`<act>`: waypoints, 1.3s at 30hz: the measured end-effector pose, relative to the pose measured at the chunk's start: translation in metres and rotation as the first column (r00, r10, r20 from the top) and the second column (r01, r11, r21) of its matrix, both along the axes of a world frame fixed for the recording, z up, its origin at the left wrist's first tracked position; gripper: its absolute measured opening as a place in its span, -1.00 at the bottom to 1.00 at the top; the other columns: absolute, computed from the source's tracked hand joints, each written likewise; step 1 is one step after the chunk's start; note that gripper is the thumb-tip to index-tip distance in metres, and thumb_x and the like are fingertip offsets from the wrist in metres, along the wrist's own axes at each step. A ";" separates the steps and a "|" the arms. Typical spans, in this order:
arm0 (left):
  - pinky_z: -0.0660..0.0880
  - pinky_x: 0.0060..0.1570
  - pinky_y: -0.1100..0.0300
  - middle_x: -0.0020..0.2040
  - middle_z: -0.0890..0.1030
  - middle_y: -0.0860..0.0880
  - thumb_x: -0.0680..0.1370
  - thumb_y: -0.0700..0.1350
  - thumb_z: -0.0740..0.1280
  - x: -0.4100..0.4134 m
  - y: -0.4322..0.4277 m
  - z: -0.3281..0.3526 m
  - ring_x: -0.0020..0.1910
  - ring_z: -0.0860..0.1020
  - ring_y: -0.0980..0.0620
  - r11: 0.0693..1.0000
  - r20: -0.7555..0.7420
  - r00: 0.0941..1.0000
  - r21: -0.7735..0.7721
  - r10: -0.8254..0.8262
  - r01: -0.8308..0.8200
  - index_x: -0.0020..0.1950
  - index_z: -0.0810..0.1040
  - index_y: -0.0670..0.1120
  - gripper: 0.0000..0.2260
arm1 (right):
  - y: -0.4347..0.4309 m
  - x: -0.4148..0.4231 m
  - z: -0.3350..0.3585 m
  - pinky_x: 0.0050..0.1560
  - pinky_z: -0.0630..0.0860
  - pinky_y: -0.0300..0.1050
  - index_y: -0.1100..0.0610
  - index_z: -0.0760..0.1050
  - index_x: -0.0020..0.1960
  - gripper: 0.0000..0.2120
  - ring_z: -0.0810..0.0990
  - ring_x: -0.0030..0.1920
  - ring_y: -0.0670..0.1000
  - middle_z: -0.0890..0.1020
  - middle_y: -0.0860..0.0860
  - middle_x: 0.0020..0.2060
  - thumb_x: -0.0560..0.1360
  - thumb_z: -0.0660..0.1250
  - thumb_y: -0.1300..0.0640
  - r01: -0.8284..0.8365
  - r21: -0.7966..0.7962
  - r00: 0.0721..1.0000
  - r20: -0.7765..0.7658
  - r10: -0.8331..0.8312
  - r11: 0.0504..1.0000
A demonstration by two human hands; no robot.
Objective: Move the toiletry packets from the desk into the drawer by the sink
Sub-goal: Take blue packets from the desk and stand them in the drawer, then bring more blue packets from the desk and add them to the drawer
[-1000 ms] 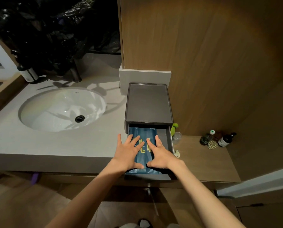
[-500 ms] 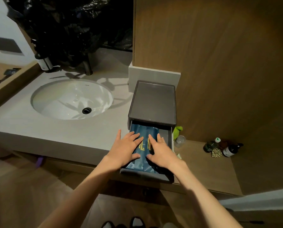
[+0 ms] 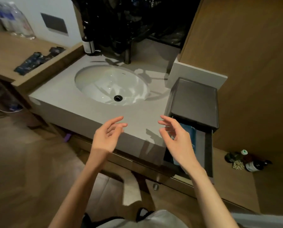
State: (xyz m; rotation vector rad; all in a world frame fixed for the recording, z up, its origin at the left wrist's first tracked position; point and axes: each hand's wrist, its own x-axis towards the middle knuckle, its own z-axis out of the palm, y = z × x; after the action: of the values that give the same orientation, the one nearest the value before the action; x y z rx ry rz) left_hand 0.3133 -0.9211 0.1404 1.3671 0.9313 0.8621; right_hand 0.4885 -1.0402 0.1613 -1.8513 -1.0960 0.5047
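Note:
A dark grey drawer box [image 3: 195, 101] stands right of the sink, its drawer [image 3: 209, 150] pulled out toward me. Blue toiletry packets [image 3: 189, 130] lie inside it, mostly hidden behind my right hand [image 3: 177, 139]. That hand hovers above the drawer's left side, fingers apart, holding nothing. My left hand [image 3: 107, 135] floats over the counter's front edge, also open with nothing in it. Far left, several dark blue packets [image 3: 34, 60] lie on the wooden desk [image 3: 4, 53].
A white oval sink [image 3: 111, 86] sits in the grey counter [image 3: 81, 109], with a dark tap and black plastic sheeting behind. Water bottles [image 3: 14, 22] stand at the desk's back. Small bottles [image 3: 247, 160] rest on the low wooden shelf at right. A wood wall rises on the right.
Both hands have lifted off the packets in the drawer and drawn back to the left, now open in the air. My view has swung left, bringing the desk into sight.

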 end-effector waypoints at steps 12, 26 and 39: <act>0.52 0.06 0.18 0.05 0.67 0.01 0.59 -0.11 0.27 -0.217 0.124 -0.032 0.00 0.64 0.04 0.981 -0.120 0.989 -0.158 0.090 -0.109 0.16 0.54 0.06 -0.82 | 0.122 -0.188 -0.053 -0.01 0.47 -0.49 -0.13 0.45 0.30 -0.66 0.55 0.06 -0.33 0.61 -0.25 0.10 0.55 0.30 0.09 -0.056 -0.129 0.982 -0.185 0.032 0.990; 0.52 0.05 0.17 0.00 0.66 0.11 0.59 -0.08 0.27 -0.319 0.339 -0.024 -0.07 0.63 0.20 0.977 -0.111 0.970 0.026 0.215 -0.213 0.16 0.50 0.14 -0.82 | 0.366 -0.303 -0.032 0.01 0.45 -0.49 -0.12 0.45 0.29 -0.67 0.57 0.02 -0.26 0.61 -0.22 0.09 0.56 0.28 0.12 -0.150 -0.051 0.975 -0.174 0.139 0.987; 0.52 0.01 0.30 0.09 0.57 0.11 0.57 -0.11 0.29 -0.341 0.619 -0.022 0.08 0.53 0.26 0.984 -0.200 0.967 0.115 0.159 -0.138 0.26 0.46 0.05 -0.74 | 0.631 -0.346 -0.002 -0.10 0.48 -0.50 -0.07 0.42 0.33 -0.65 0.53 -0.02 -0.29 0.57 -0.24 0.10 0.57 0.27 0.15 -0.025 0.040 0.992 -0.125 0.030 0.999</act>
State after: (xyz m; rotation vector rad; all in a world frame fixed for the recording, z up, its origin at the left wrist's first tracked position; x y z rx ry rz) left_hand -0.0277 -0.3020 0.1184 1.5099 1.1781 0.9009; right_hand 0.1428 -0.4089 0.1590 -1.7492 -1.0411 0.6038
